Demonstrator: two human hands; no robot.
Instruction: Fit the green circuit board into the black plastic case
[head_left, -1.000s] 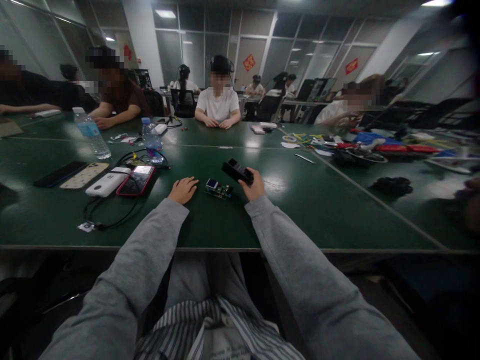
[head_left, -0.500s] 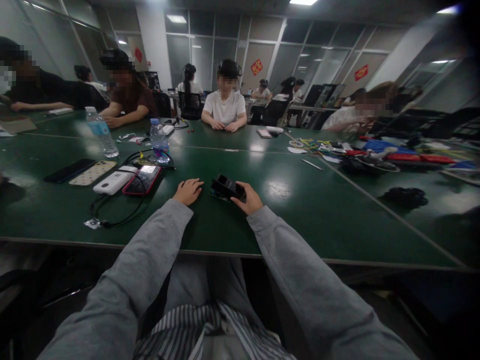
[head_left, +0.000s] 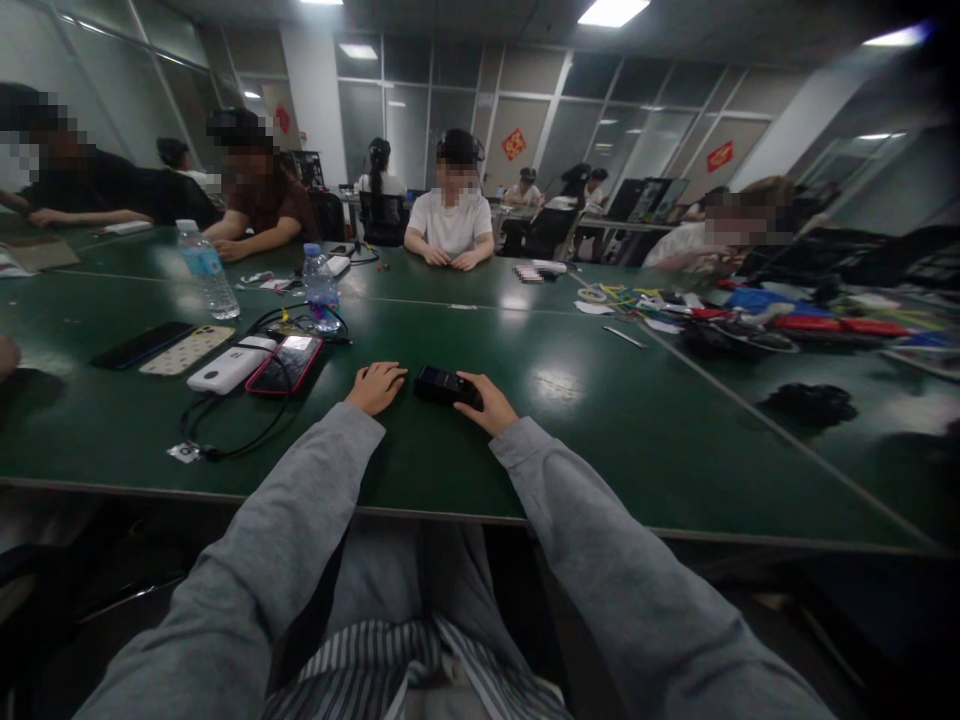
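Observation:
My right hand [head_left: 487, 402] grips the right end of a black plastic casing [head_left: 441, 384], with the thumb at its near side and the fingers at its far side. The casing lies low over the spot where a small green circuit board with a screen was, and a dark screen area shows in its top. The board itself is now hidden beneath or inside the casing. Flat on the green table [head_left: 420, 460], just left of the casing, rests my left hand [head_left: 377, 388], fingers stretched out and holding nothing.
To the left lie a red-edged phone [head_left: 283, 366], a white power bank [head_left: 231, 364] with a black cable, and two more phones. Two water bottles [head_left: 321, 290] stand behind them. A cable pile [head_left: 780, 320] and a black bundle [head_left: 810, 402] lie right. People sit around the table.
My right hand has brought the black casing down and left over the circuit board, which has gone out of sight. My left hand stays flat on the table. The view has shifted slightly.

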